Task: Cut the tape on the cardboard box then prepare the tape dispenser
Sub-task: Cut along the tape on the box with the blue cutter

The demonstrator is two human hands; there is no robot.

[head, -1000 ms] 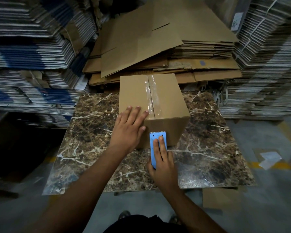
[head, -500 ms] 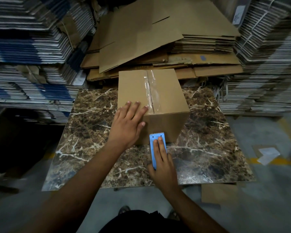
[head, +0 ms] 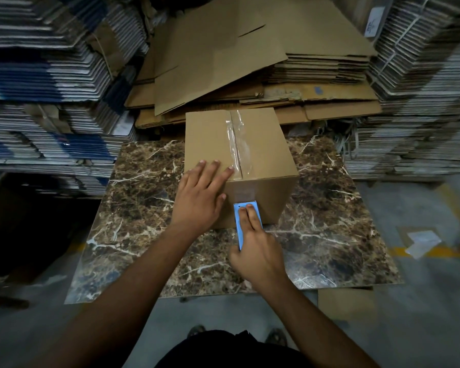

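Note:
A brown cardboard box (head: 266, 152) stands on a marbled brown slab (head: 141, 208), its top seam closed with clear tape (head: 238, 147) that runs down the near face. My left hand (head: 199, 197) lies flat on the box's near left corner, fingers spread. My right hand (head: 258, 251) grips a blue tape dispenser (head: 239, 227), two fingers laid along it. Its toothed edge presses against the lower near face of the box, just below the tape's end. The tape roll itself is hidden under my hand.
Flattened brown cartons (head: 223, 57) are piled behind the box. Tall stacks of folded white and blue cartons stand at left (head: 45, 83) and right (head: 420, 96). Grey floor with a yellow line and a paper scrap (head: 422, 241) lies right of the slab.
My right hand has slid the blue dispenser slightly up against the box's near face. My left hand stays on the box corner. The camera has tilted a little.

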